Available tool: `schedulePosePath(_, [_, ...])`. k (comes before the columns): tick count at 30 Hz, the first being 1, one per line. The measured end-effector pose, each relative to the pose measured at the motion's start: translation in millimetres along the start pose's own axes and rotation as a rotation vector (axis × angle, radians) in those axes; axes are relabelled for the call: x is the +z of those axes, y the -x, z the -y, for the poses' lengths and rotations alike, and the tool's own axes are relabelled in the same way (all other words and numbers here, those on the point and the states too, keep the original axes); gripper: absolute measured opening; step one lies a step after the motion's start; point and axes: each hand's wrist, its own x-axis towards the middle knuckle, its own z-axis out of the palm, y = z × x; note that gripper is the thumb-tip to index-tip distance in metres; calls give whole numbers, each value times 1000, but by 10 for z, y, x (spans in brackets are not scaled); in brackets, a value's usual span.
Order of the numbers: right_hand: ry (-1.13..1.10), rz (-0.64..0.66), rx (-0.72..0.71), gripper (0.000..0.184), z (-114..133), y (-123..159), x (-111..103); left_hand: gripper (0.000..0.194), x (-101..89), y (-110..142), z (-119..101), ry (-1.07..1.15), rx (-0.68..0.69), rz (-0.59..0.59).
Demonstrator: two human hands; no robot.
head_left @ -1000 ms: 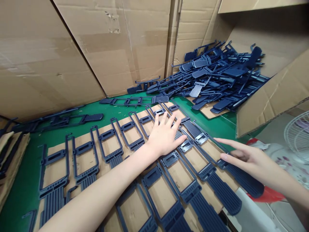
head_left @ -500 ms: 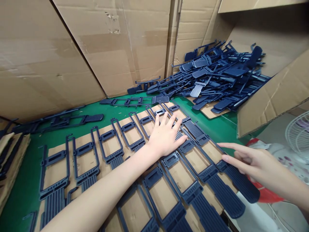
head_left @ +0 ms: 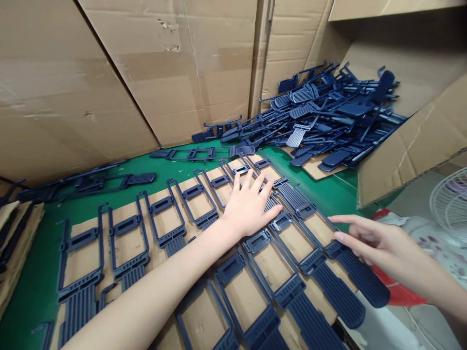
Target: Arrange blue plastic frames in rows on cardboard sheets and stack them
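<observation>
My left hand [head_left: 251, 204] lies flat with its fingers spread, pressing on the dark blue plastic frames with ribbed paddle ends, which lie in two rows on a cardboard sheet [head_left: 156, 257]. It covers parts of several frames beneath it. My right hand [head_left: 379, 238] is at the right side, index finger and thumb stretched out and apart, the other fingers curled. Their tips touch the outer side rail of the rightmost frame [head_left: 304, 210], whose ribbed paddle [head_left: 365, 279] sticks out past the cardboard. Neither hand has anything lifted.
A heap of the same blue parts [head_left: 339, 112] spills from an open carton [head_left: 412, 146] at the back right. More loose parts [head_left: 204, 153] lie on the green tabletop [head_left: 175, 170] along the cardboard wall [head_left: 120, 73]. Stacked cardboard [head_left: 22, 253] stands left; a white fan [head_left: 450, 204] is far right.
The view shifts very slightly. Both hands stay in nearly the same places, and the rightmost frames sit almost as before.
</observation>
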Motion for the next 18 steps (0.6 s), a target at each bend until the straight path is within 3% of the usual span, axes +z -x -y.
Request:
schedulePosePath(9, [-81, -4, 15, 55, -5, -12, -12, 68, 9, 0, -2, -1, 4, -10])
schedulePosePath(15, [-189, 86, 34, 58, -54, -34, -46, 68, 26, -5, 11, 8, 10, -21])
schedulePosePath(18, [-209, 47, 42, 57, -90, -45, -60, 67, 32, 2, 22, 6, 18, -36])
